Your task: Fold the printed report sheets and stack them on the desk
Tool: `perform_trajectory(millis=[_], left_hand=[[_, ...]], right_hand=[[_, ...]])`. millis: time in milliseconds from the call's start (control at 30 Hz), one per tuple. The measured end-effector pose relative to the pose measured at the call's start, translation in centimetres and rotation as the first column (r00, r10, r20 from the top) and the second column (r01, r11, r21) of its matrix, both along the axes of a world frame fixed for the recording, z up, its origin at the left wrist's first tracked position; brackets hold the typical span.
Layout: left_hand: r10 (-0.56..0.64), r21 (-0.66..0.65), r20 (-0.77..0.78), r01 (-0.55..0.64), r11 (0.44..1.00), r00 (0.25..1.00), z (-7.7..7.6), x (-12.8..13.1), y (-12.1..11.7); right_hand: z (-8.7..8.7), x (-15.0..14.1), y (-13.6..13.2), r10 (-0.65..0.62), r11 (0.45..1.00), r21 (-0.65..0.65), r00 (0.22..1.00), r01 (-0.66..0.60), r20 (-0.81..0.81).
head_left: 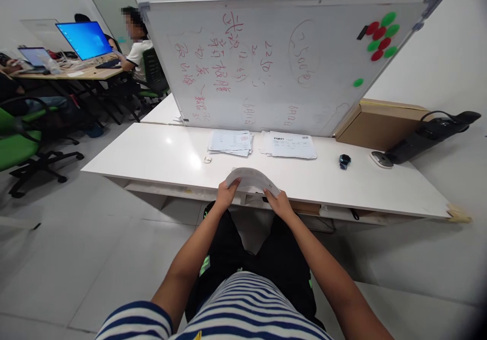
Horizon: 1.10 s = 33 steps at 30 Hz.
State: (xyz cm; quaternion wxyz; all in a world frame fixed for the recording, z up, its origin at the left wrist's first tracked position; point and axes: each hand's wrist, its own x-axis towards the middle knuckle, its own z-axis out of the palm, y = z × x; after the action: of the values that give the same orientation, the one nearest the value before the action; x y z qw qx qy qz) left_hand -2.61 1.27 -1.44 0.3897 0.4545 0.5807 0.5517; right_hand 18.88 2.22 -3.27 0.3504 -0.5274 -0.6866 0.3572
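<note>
A white sheet or thin stack of paper (253, 176) bows upward between my two hands, just over the desk's front edge. My left hand (227, 194) pinches its left end, thumb on top. At the right end my right hand (277, 201) grips it the same way. Whether it is one sheet or several I cannot tell. Beyond it on the white desk lie two piles: a left pile of printed papers (230, 142) with a red stamp on top, and a right pile of papers (291, 145) headed with bold dark print.
A whiteboard (228, 76) with red writing and magnets stands behind the piles. Right on the desk (167, 149) are a dark watch (344, 161), a black bottle (426, 139) and a cardboard box (384, 124). A small white ring-like item (207, 160) lies left. A person (139, 51) sits far left.
</note>
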Motion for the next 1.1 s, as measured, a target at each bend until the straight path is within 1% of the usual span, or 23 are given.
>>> perform_trajectory(millis=[100, 167, 233, 300, 367, 400, 433, 467, 500, 533, 567, 600, 633, 667, 700, 733, 767, 800, 833, 867, 967, 1033, 1100], left_hand=[[-0.028, -0.095, 0.080, 0.035, 0.995, 0.996, 0.2, -0.6, -0.3], [-0.085, -0.174, 0.182, 0.117, 0.978, 0.980, 0.5, -1.1, -0.6], [-0.145, -0.229, 0.282, 0.214, 0.950, 0.948, 1.0, -1.9, -0.8], [-0.211, -0.277, 0.359, 0.319, 0.906, 0.909, 1.6, -2.7, -0.9], [-0.296, -0.311, 0.415, 0.440, 0.842, 0.860, 2.1, -3.8, -0.7], [-0.344, -0.313, 0.428, 0.495, 0.811, 0.836, 2.3, -4.4, -0.4], [-0.386, -0.304, 0.421, 0.529, 0.792, 0.821, 2.5, -5.0, 0.1], [-0.410, -0.287, 0.388, 0.531, 0.797, 0.825, 2.5, -5.6, 0.7], [-0.404, -0.265, 0.320, 0.490, 0.830, 0.857, 2.4, -6.2, 1.4], [-0.357, -0.236, 0.209, 0.402, 0.885, 0.910, 2.1, -6.7, 2.1], [-0.280, -0.193, 0.057, 0.286, 0.939, 0.958, 1.7, -7.2, 2.9], [-0.188, -0.134, -0.127, 0.171, 0.976, 0.974, 1.1, -7.6, 3.7], [-0.102, -0.068, -0.321, 0.084, 0.994, 0.942, 0.4, -7.9, 4.3], [-0.048, -0.015, -0.503, 0.046, 0.999, 0.863, -0.3, -8.1, 4.9], [-0.031, 0.010, -0.650, 0.050, 0.999, 0.760, -1.1, -8.2, 5.3], [-0.045, 0.005, -0.753, 0.074, 0.997, 0.657, -1.7, -8.3, 5.6], [-0.072, -0.019, -0.818, 0.099, 0.995, 0.571, -2.3, -8.4, 5.8], [-0.100, -0.046, -0.855, 0.117, 0.992, 0.508, -2.8, -8.4, 5.9], [-0.125, -0.073, -0.875, 0.128, 0.989, 0.467, -3.1, -8.4, 6.0], [-0.144, -0.093, -0.885, 0.134, 0.987, 0.443, -3.3, -8.5, 6.0], [-0.168, -0.121, -0.889, 0.135, 0.983, 0.425, -3.3, -8.6, 6.1], [-0.180, -0.135, -0.887, 0.136, 0.982, 0.425, -3.1, -8.7, 6.1], [-0.190, -0.146, -0.887, 0.135, 0.980, 0.421, -3.0, -8.7, 6.0]], right_hand=[[0.3, 0.4, -0.4, -0.023, 1.000, -0.018, 0.999, 0.024, 0.028], [0.9, 0.8, -0.7, -0.046, 0.995, -0.090, 0.999, 0.046, -0.004], [1.8, 1.4, -0.9, -0.024, 0.981, -0.196, 0.998, 0.011, -0.065], [2.6, 2.0, -1.2, 0.038, 0.954, -0.291, 0.991, -0.074, -0.127], [3.2, 2.4, -1.3, 0.102, 0.917, -0.367, 0.981, -0.158, -0.167], [3.4, 2.7, -1.3, 0.119, 0.898, -0.398, 0.976, -0.185, -0.185], [3.5, 2.9, -1.3, 0.120, 0.884, -0.424, 0.972, -0.197, -0.202], [3.5, 3.0, -1.0, 0.105, 0.876, -0.441, 0.970, -0.194, -0.218], [3.6, 3.2, -0.7, 0.071, 0.878, -0.448, 0.972, -0.168, -0.225], [3.6, 3.4, -0.1, 0.021, 0.887, -0.446, 0.974, -0.122, -0.224], [3.7, 3.5, 0.7, -0.031, 0.899, -0.433, 0.975, -0.068, -0.218], [3.9, 3.5, 1.7, -0.079, 0.911, -0.411, 0.973, -0.018, -0.216], [4.2, 3.4, 2.9, -0.120, 0.923, -0.385, 0.968, 0.027, -0.219], [4.5, 3.1, 4.4, -0.151, 0.931, -0.359, 0.962, 0.061, -0.228], [4.9, 2.7, 6.0, -0.168, 0.938, -0.338, 0.956, 0.080, -0.240], [5.3, 2.1, 7.7, -0.175, 0.942, -0.325, 0.952, 0.087, -0.252], [5.7, 1.3, 9.5, -0.175, 0.943, -0.321, 0.951, 0.087, -0.255], [6.1, 0.4, 11.4, -0.168, 0.942, -0.326, 0.952, 0.079, -0.254], [6.5, -0.7, 13.2, -0.158, 0.939, -0.337, 0.955, 0.066, -0.253], [6.7, -1.8, 15.0, -0.152, 0.934, -0.353, 0.955, 0.054, -0.254], [6.8, -5.4, 19.8, -0.157, 0.907, -0.419, 0.959, 0.046, -0.236], [6.3, -7.5, 22.4, -0.146, 0.893, -0.449, 0.968, 0.040, -0.203], [5.6, -9.3, 24.4, -0.119, 0.888, -0.458, 0.979, 0.032, -0.164]])
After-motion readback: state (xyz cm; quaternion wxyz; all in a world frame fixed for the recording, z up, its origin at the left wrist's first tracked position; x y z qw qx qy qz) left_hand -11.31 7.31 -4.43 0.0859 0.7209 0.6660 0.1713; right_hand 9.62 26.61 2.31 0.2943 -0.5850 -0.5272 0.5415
